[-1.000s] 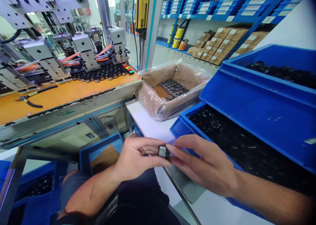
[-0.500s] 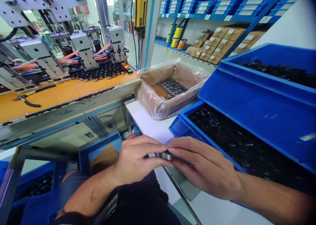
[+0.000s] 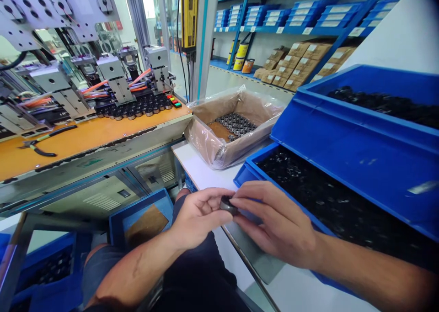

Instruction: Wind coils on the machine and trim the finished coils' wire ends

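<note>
Between my two hands is a small round black part (image 3: 227,206) with a smooth, dark metallic rim. My left hand (image 3: 200,216) is closed on its left side, with the thumb along the near edge. From the right, my right hand (image 3: 274,223) grips the same part, its fingertips on the top and right edge. Both hands are over the edge of a white table (image 3: 195,168). Just beyond my right hand lies a blue bin (image 3: 247,170) full of small black pieces (image 3: 308,188).
A plastic-lined carton (image 3: 209,150) holds rows of small metal parts. Another blue bin (image 3: 343,134) rests above the first at right. On the orange bench (image 3: 85,140) at left lie pliers (image 3: 44,140), several round parts (image 3: 137,107) and machine fixtures (image 3: 116,76). A blue tray (image 3: 115,225) is down by my leg.
The round part has tilted, so more of its upper face shows. My left fingers have curled and shifted around it, and my right fingertips have moved onto its top. The view has shifted slightly.
</note>
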{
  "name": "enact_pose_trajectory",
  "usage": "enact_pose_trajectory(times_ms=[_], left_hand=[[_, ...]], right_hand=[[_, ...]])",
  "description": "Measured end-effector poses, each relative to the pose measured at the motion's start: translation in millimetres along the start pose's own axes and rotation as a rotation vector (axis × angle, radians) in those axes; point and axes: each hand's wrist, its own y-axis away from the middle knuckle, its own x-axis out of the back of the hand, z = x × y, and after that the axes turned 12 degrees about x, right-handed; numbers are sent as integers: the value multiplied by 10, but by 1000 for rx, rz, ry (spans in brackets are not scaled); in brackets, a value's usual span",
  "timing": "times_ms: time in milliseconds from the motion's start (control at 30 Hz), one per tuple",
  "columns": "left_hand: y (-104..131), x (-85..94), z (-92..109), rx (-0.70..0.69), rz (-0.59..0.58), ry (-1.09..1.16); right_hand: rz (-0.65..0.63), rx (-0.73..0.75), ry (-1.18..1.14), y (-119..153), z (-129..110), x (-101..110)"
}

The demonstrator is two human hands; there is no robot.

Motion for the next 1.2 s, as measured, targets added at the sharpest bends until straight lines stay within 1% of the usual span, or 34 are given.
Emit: enact_pose_trajectory(times_ms=[100, 167, 200, 267, 367, 433, 500, 567, 633, 700, 733, 767, 800, 833, 867, 900, 967, 1033, 1100, 1133, 1200], left_hand=[[-1, 48, -11, 2, -27, -14], [23, 91, 5, -29, -28, -110], [37, 113, 28, -72, -11, -201], [59, 150, 106, -232, 53, -456], [60, 163, 253, -524, 151, -827], [48, 137, 313, -657, 162, -958], [45, 97, 312, -744, 157, -1007], [56, 67, 269, -782, 173, -1015], [56, 86, 251, -787, 194, -1035], [19, 194, 346, -800, 244, -1129], [-15, 285, 457, -810, 314, -1216], [-59, 398, 612, -799, 429, -1329], [-110, 529, 802, -775, 582, -1449], [-168, 671, 1017, -680, 783, -1563], [-232, 817, 1238, -536, 973, -1656], [-301, 962, 1450, -480, 1056, -1679], [-446, 1226, 1792, -392, 1127, -1708], [-571, 1433, 1983, -314, 1151, -1724], [-645, 1565, 2040, -240, 1166, -1745], [-660, 1599, 2038, -209, 1170, -1758], [-675, 1599, 2015, -169, 1182, -1796]], right_hand=[[-15, -31, -14, -6, 24, 5], [-21, -39, -27, -8, 38, 8], [-20, -39, -28, -7, 43, 9], [-16, -43, -31, -1, 45, 9], [-14, -51, -46, 12, 25, 14], [-22, -58, -54, 13, 0, 25], [-43, -63, -63, 7, -25, 39], [-68, -69, -65, 6, -36, 42], [-94, -74, -30, 25, -24, 24], [-111, -90, 36, 64, 11, -12], [-116, -96, 67, 88, 33, -31], [-115, -98, 94, 111, 55, -48], [-115, -97, 111, 132, 72, -60], [-117, -90, 117, 151, 85, -66], [-122, -78, 114, 167, 92, -67], [-131, -65, 111, 179, 94, -64], [-157, -43, 108, 199, 89, -53], [-173, -34, 119, 218, 87, -44], [-177, -41, 132, 241, 96, -38], [-173, -43, 135, 253, 105, -35], [-155, -36, 152, 272, 130, -25]])
